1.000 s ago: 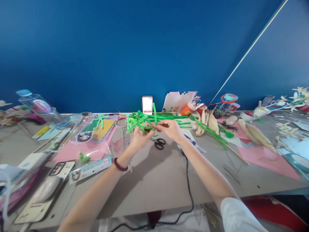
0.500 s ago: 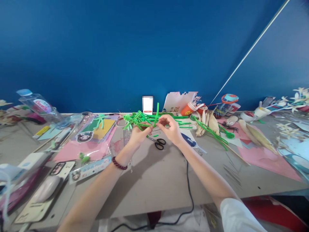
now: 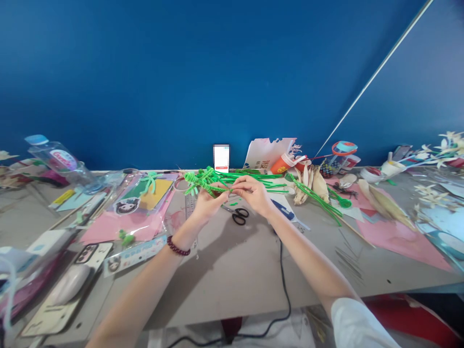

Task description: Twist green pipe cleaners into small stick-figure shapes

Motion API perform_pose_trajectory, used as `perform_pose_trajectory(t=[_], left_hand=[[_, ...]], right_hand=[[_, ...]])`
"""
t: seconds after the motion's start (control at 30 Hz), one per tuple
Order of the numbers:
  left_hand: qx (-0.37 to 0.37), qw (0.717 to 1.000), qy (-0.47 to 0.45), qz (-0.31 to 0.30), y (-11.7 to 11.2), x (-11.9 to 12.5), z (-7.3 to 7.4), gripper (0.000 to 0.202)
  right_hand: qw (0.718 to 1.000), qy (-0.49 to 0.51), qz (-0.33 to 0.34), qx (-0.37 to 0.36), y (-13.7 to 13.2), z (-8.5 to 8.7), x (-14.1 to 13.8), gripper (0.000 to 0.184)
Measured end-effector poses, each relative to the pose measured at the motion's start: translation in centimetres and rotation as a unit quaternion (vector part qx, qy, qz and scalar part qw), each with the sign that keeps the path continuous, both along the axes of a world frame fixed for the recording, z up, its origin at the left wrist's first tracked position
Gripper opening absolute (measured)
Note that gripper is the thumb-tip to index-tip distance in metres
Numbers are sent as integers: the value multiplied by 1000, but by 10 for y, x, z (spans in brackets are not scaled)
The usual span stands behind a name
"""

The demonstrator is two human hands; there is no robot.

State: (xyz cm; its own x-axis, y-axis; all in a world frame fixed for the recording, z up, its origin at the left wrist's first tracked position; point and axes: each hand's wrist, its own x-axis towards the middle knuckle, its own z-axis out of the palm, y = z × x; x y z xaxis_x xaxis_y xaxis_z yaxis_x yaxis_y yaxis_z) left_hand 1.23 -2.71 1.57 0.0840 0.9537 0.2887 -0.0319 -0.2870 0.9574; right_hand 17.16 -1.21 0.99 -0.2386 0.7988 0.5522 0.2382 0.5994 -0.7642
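Observation:
Fuzzy green pipe cleaners (image 3: 205, 180), several of them coiled and twisted together, stick out to the left of my left hand (image 3: 210, 202). That hand is closed, pinching the twisted piece between thumb and fingers. My right hand (image 3: 253, 194) is closed too, its thumb and fingertips pinching the green pipe cleaner close to the left fingertips. The exact grip point is small and partly covered by the fingers. Just below the hands lie black-handled scissors (image 3: 239, 216), with small green scraps (image 3: 234, 204) by the blades. Behind them, straight green pipe cleaners (image 3: 271, 183) lie in a loose bundle.
A phone (image 3: 221, 157) leans on the blue wall. To the right are a blue glue gun (image 3: 283, 210), orange paper cups (image 3: 281, 165) and dried husks (image 3: 319, 184). At left lie coloured sheets (image 3: 108, 224), a plastic bottle (image 3: 60, 157) and a white mouse-like object (image 3: 70, 284).
The green pipe cleaner end that stood upright between my hands no longer sticks up. My right hand has moved slightly left and its fingers have closed down near my left fingertips.

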Motion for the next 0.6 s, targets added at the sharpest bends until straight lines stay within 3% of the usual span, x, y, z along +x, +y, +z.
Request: perform_pose_trajectory(t=[0.23,0.43,0.5,0.6], left_hand=[[93,988,126,-2,-1,-7,0,7],[100,988,119,-26,-2,-5,1,8],[75,992,95,-20,-2,-4,0,9],[12,999,34,2,-1,-4,-1,12]], right_hand=[[986,-18,-17,-167,1,-4,2,24],[923,94,101,-358,0,4,6,29],[926,104,104,-347,0,6,7,28],[954,76,68,-281,-1,9,8,27]])
